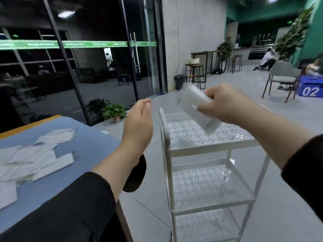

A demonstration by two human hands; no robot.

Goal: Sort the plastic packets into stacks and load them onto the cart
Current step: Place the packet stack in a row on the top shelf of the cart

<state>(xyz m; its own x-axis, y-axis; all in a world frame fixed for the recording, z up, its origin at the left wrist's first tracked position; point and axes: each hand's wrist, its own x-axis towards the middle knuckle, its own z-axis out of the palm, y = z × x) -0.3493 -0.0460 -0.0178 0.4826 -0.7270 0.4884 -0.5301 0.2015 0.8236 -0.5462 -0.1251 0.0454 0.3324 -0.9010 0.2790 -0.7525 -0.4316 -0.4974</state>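
Open floor of pale grey tiles (288,172) on the far and right sides of the white cart (206,147); a narrow gap only between the cart's left rail and the right edge of the blue table (83,154). Above the cart's top shelf, well clear of it, the right hand (225,105), thumb and fingers pinching a stack of plastic packets (197,109), tilted, its lower end pointing down toward the shelf's middle. Blurred, so no counting the packets in the stack. Just left of the cart's left rail, the left hand (139,123), held up with palm turned inward, fingers straight and together, holding nothing, apart from the stack. On the table, toward its left edge, loose packets (29,159) overlapping in a flat scatter, well apart from both hands. Packets: thin, rectangular, clear-to-white film with a slight sheen. Cart: three tiers of white perforated metal, slim square posts, rounded handle rail on the left side. Table top: smooth matte blue with an orange far edge.
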